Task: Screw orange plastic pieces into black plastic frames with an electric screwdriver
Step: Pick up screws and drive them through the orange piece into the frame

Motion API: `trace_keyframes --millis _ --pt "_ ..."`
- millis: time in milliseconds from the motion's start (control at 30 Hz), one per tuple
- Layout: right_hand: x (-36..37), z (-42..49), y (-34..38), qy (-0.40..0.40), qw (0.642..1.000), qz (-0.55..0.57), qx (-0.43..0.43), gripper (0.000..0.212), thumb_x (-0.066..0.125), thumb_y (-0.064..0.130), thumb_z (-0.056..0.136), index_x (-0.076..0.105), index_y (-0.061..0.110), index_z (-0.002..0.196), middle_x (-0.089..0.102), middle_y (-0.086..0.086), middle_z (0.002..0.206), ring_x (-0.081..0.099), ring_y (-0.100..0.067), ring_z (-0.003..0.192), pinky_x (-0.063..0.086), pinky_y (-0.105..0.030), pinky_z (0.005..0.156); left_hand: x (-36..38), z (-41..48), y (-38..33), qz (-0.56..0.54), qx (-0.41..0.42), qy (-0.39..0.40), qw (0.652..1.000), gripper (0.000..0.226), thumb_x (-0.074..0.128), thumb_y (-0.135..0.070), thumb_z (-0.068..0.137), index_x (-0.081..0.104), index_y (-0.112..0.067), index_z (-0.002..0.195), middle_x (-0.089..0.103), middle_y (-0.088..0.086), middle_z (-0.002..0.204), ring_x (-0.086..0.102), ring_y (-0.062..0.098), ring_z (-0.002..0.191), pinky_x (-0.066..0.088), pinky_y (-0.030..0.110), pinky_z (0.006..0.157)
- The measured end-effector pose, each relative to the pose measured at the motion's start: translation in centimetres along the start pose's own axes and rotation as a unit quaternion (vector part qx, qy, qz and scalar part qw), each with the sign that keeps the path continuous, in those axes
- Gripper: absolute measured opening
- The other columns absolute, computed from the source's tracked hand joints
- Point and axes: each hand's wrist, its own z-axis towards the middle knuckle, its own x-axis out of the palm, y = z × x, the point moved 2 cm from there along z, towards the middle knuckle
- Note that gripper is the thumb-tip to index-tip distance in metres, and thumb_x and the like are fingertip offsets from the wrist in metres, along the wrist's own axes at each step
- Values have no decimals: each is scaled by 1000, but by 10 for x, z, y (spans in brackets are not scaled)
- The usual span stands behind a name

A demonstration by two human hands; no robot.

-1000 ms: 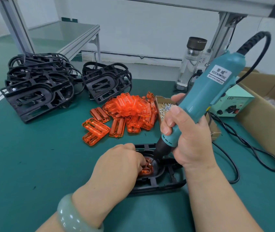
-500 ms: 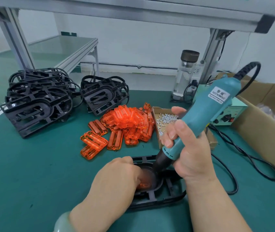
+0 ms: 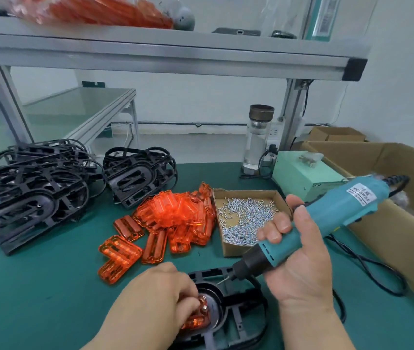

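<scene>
Pinning the orange piece into the oval recess of the black frame at the lower centre, the left hand curls its fingertips over it, probably so it cannot shift while a screw goes in. The right hand wraps its fingers round the electric screwdriver, held slanted with the bit just above the frame's upper edge and clear of the piece, seemingly poised for the next screw. The box of screws sits just above, near that hand, beside the pile of orange pieces. The held piece looks translucent, glossy and ribbed, and is mostly hidden under the fingers.
</scene>
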Motion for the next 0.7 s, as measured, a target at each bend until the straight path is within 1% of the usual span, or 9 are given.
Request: trace_keyframes --millis 67,133,233,300,367,467,567,633,700 --pt "-3 1 0 -14 1000 7 1 16 54 24 81 59 18 96 45 5 57 45 -8 44 45 -20 51 -6 10 -1 -20 5 -37 999 16 53 -47 88 65 -41 99 52 -23 92 50 -2 91 38 14 82" --pt "-5 3 0 -27 1000 11 4 16 55 24 80 58 18 95 45 5 57 45 -8 44 45 -19 51 -12 27 -4 -30 13 -71 997 18 55 -42 89 66 -39 102 56 -24 95 53 -1 92 39 14 83" --pt "-6 3 0 -44 999 13 4 16 56 24 78 57 17 93 45 5 57 45 -8 44 45 -19 50 -17 63 -13 -56 14 -120 991 21 57 -33 90 67 -34 108 61 -20 98 54 1 89 38 15 80" --pt "-7 3 -1 -49 999 15 3 17 57 24 78 56 17 94 45 4 57 45 -9 44 44 -19 50 -14 89 -22 -66 21 -127 989 24 55 -27 91 66 -30 112 67 -15 107 58 5 95 41 17 85" --pt "-7 4 -1 -54 998 14 6 18 57 24 78 56 16 94 45 4 56 45 -9 43 44 -19 49 -7 111 -32 -46 40 -102 993 27 52 -25 93 64 -26 118 66 -7 117 59 13 107 42 24 93" --pt "-6 5 -1 -60 998 21 12 20 57 24 77 55 15 94 45 4 55 44 -9 43 44 -20 47 6 136 -42 35 59 -51 996 30 46 -19 95 61 -26 120 64 2 120 55 23 114 44 33 93" --pt "-7 5 -3 -63 997 27 16 19 57 24 77 55 16 94 44 4 55 44 -9 42 43 -19 47 15 144 -49 170 76 12 982 30 47 -12 92 60 -28 113 63 4 110 47 27 110 39 37 85" --pt "-7 5 -3 -66 997 25 16 19 58 24 76 55 16 94 44 4 55 44 -9 42 44 -20 47 19 145 -54 205 74 59 974 27 49 -12 87 61 -25 107 62 4 107 46 27 107 36 38 85" --pt "-7 6 -3 -70 997 22 13 19 58 25 77 55 16 93 45 4 55 44 -9 42 44 -20 47 20 147 -55 202 63 71 975 25 49 -9 84 64 -19 102 63 6 100 53 30 101 38 38 81"
